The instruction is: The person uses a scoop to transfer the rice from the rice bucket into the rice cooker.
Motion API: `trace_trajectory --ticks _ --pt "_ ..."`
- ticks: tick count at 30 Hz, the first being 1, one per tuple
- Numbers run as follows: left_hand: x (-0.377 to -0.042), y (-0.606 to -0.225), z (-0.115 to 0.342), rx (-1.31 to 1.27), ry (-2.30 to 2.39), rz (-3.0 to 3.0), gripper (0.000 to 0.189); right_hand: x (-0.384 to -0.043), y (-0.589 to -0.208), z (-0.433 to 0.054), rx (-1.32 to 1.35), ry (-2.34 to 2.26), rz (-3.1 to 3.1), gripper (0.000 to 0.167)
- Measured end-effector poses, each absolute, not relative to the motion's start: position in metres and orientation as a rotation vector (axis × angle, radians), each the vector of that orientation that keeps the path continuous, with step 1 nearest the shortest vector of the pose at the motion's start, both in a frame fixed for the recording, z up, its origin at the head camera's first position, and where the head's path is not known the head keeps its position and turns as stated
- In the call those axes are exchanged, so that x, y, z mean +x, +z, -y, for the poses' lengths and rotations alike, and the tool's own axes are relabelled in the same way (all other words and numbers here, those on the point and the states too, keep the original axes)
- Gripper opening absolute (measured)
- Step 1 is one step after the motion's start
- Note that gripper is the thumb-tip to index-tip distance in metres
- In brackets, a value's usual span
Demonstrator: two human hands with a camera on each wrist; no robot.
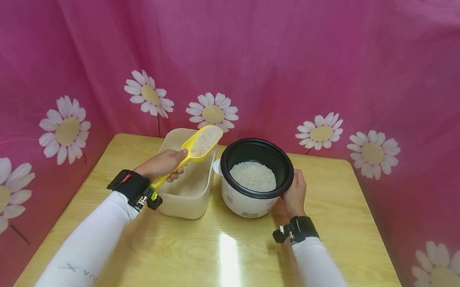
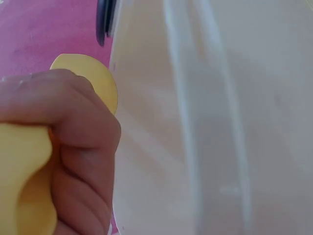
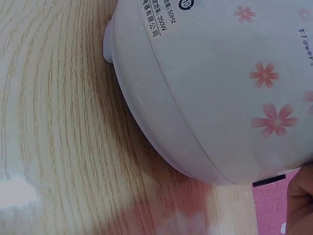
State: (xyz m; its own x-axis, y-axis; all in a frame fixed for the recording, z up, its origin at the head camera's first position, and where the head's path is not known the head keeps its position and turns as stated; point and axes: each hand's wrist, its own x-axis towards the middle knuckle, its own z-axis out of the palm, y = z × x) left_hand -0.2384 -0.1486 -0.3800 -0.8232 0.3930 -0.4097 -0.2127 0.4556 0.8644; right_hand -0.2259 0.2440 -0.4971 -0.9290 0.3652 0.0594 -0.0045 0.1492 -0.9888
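Observation:
My left hand (image 1: 164,164) grips the handle of a yellow scoop (image 1: 193,141), its bowl heaped with rice (image 1: 206,141). The scoop is held over a cream-coloured bin (image 1: 187,204), its bowl at the bin's back right rim; some rice lies in the bin. In the left wrist view, curled fingers (image 2: 83,127) wrap the yellow handle beside the bin's wall. A white rice cooker (image 1: 246,205) with pink flowers and a black inner pot stands to the right, rice (image 1: 253,176) covering its bottom. My right hand (image 1: 297,192) holds the cooker's right side near the rim, fingers partly hidden behind it.
Bin and cooker stand side by side on a light wooden table (image 1: 193,254). A white side handle (image 1: 217,166) of the cooker juts toward the bin. Behind and beside the table hangs a magenta curtain (image 1: 258,54) printed with daisies.

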Motion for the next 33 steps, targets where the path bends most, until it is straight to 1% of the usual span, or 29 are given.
trace_trajectory --ticks 8,18,22,28,33 --pt "-0.233 -0.373 0.133 0.219 1.414 -2.13 0.041 -0.23 -0.502 -0.251 -0.36 1.844 2.155 0.027" --pt "-0.232 -0.364 0.115 0.239 1.403 -2.153 0.038 -0.226 -0.501 -0.246 -0.306 1.818 2.115 0.035" --pt "-0.231 -0.359 0.106 0.249 1.368 -2.166 0.039 -0.225 -0.499 -0.245 -0.297 1.818 2.116 0.036" --pt "-0.228 -0.353 0.091 0.267 1.317 -2.198 0.047 -0.223 -0.497 -0.245 -0.332 1.877 2.123 0.03" --pt "-0.226 -0.353 0.078 0.272 1.271 -2.243 0.044 -0.222 -0.498 -0.246 -0.342 1.876 2.129 0.032"
